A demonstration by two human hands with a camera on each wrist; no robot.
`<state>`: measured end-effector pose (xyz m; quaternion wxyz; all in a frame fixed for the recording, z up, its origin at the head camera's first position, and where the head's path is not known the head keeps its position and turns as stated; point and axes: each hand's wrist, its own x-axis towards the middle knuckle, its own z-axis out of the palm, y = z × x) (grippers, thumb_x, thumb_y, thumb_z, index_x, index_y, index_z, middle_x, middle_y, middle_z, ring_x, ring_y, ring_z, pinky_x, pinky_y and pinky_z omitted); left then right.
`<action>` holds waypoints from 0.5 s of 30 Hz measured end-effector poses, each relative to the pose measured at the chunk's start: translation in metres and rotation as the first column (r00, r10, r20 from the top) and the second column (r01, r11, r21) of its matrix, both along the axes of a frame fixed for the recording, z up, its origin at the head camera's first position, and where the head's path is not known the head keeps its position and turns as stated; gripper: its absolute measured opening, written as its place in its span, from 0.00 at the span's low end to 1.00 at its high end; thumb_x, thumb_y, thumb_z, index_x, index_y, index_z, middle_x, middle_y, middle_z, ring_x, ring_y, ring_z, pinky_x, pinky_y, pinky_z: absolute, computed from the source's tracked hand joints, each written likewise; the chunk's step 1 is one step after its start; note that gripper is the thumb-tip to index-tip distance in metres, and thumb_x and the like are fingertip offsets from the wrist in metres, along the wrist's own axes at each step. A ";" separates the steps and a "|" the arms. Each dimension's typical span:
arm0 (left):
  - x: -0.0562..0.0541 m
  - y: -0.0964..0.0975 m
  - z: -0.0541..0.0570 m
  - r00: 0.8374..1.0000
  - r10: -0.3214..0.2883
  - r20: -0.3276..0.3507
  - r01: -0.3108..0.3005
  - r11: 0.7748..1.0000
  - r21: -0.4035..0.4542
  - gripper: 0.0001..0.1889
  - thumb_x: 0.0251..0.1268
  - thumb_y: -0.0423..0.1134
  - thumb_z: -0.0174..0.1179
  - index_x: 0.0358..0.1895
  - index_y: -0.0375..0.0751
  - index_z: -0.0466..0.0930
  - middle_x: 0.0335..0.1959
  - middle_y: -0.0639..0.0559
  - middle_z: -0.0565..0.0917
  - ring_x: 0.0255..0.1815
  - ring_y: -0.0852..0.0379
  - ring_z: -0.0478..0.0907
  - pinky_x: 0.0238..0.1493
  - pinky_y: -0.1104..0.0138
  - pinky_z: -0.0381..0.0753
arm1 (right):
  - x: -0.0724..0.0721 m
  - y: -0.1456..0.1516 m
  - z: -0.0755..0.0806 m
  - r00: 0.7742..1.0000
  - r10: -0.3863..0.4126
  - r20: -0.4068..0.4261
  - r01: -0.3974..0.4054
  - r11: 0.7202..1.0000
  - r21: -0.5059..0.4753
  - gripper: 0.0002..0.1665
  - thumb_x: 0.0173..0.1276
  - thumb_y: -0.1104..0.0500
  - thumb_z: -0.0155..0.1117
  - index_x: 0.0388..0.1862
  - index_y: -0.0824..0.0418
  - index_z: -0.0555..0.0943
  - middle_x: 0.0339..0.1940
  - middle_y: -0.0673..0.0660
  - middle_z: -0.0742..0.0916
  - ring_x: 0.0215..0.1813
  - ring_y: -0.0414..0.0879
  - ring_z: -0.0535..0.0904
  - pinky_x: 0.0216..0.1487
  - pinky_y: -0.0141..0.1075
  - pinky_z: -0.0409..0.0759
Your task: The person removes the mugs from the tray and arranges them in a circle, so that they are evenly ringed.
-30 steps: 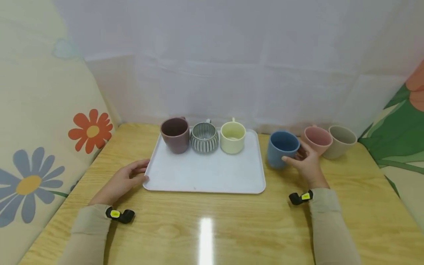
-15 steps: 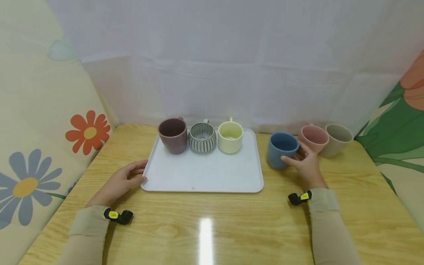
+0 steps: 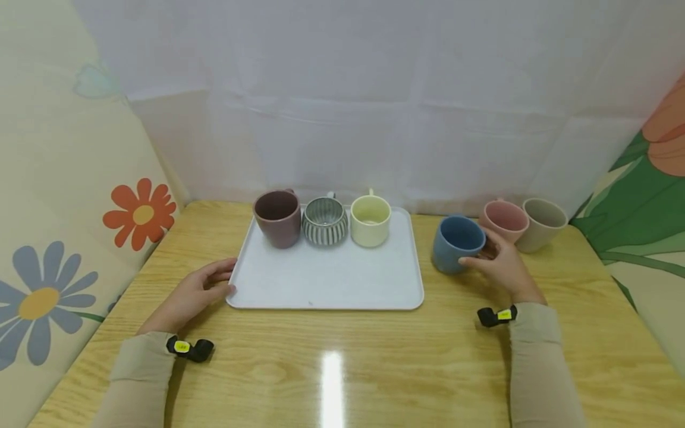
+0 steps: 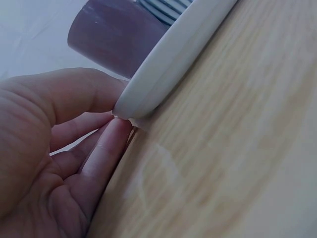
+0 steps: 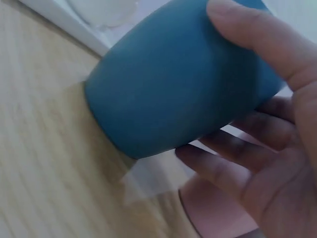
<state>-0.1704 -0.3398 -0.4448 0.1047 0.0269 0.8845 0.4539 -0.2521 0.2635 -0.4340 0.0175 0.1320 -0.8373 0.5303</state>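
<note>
My left hand (image 3: 187,297) pinches the left rim of a white tray (image 3: 326,285); in the left wrist view, the fingers (image 4: 101,153) meet that rim. On the tray's far side stand a plum mug (image 3: 280,229), a grey-and-white ribbed cup (image 3: 325,229) and a pale yellow mug (image 3: 370,229). To the right of the tray, my right hand (image 3: 505,267) grips a blue mug (image 3: 446,255) by its right side. The thumb (image 5: 247,25) lies on the near wall, with the other fingers behind. The mug leans slightly, its base close over the table.
A pink mug (image 3: 503,220) and a beige mug (image 3: 546,223) stand side by side behind my right hand. A white cloth (image 3: 321,107) hangs along the table's back edge. The wooden table (image 3: 267,368) extends in front of the tray.
My right wrist has swung a little to the right, and the blue mug tilts slightly more. The left hand keeps its place at the tray rim. The head view has shifted a little.
</note>
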 end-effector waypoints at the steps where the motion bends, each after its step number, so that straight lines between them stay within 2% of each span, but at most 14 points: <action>1: 0.000 0.000 0.000 1.000 0.000 -0.001 0.000 1.000 0.001 0.35 0.75 0.45 0.61 0.79 0.40 0.59 0.74 0.37 0.69 0.69 0.40 0.70 0.52 0.82 0.68 | 0.000 0.001 0.000 1.000 0.009 0.002 -0.009 1.000 0.007 0.48 0.62 0.62 0.77 0.77 0.66 0.64 0.71 0.68 0.75 0.67 0.63 0.75 0.54 0.21 0.74; 3: 0.000 0.000 -0.001 1.000 -0.001 -0.002 0.001 1.000 0.002 0.35 0.75 0.44 0.61 0.79 0.40 0.59 0.74 0.37 0.69 0.69 0.40 0.70 0.51 0.83 0.68 | 0.000 0.004 0.001 1.000 0.021 0.011 -0.021 1.000 0.015 0.49 0.62 0.62 0.77 0.78 0.65 0.64 0.71 0.68 0.75 0.66 0.61 0.75 0.55 0.22 0.75; 6: 0.000 0.001 -0.001 1.000 0.000 -0.002 0.000 1.000 -0.003 0.35 0.75 0.44 0.61 0.79 0.40 0.59 0.73 0.37 0.69 0.69 0.40 0.70 0.52 0.81 0.69 | 0.002 0.009 0.004 0.999 0.028 0.031 -0.030 0.999 0.042 0.48 0.62 0.61 0.78 0.78 0.64 0.64 0.71 0.67 0.75 0.65 0.50 0.77 0.56 0.23 0.75; 9: -0.001 0.001 0.000 1.000 0.003 0.004 -0.003 1.000 -0.016 0.36 0.75 0.45 0.61 0.79 0.40 0.58 0.74 0.37 0.68 0.69 0.40 0.69 0.61 0.69 0.72 | 0.006 0.013 0.011 0.999 0.017 0.045 -0.021 0.994 0.108 0.48 0.61 0.59 0.78 0.77 0.65 0.66 0.69 0.67 0.78 0.61 0.45 0.78 0.55 0.23 0.75; 13: -0.002 0.002 -0.001 1.000 0.011 0.010 -0.010 1.000 -0.025 0.36 0.75 0.46 0.61 0.79 0.40 0.58 0.74 0.37 0.68 0.70 0.39 0.69 0.68 0.47 0.68 | 0.010 0.013 0.025 0.999 0.010 0.043 -0.019 0.975 0.223 0.44 0.61 0.57 0.79 0.72 0.69 0.70 0.61 0.69 0.82 0.57 0.55 0.81 0.50 0.24 0.76; 14: -0.002 0.001 -0.001 1.000 0.011 0.009 -0.011 1.000 -0.022 0.36 0.75 0.46 0.61 0.79 0.40 0.58 0.74 0.37 0.68 0.70 0.39 0.69 0.68 0.46 0.67 | 0.011 0.012 0.028 0.999 0.010 0.043 -0.021 0.969 0.248 0.43 0.61 0.57 0.79 0.71 0.70 0.71 0.59 0.70 0.83 0.56 0.57 0.81 0.50 0.27 0.77; 15: -0.002 0.001 -0.002 1.000 0.011 0.007 -0.011 1.000 -0.020 0.36 0.75 0.46 0.61 0.79 0.40 0.58 0.74 0.37 0.68 0.69 0.39 0.69 0.68 0.49 0.69 | 0.012 0.010 0.031 0.999 0.009 0.050 -0.022 0.963 0.268 0.42 0.61 0.56 0.79 0.69 0.71 0.72 0.57 0.70 0.84 0.56 0.59 0.81 0.50 0.30 0.78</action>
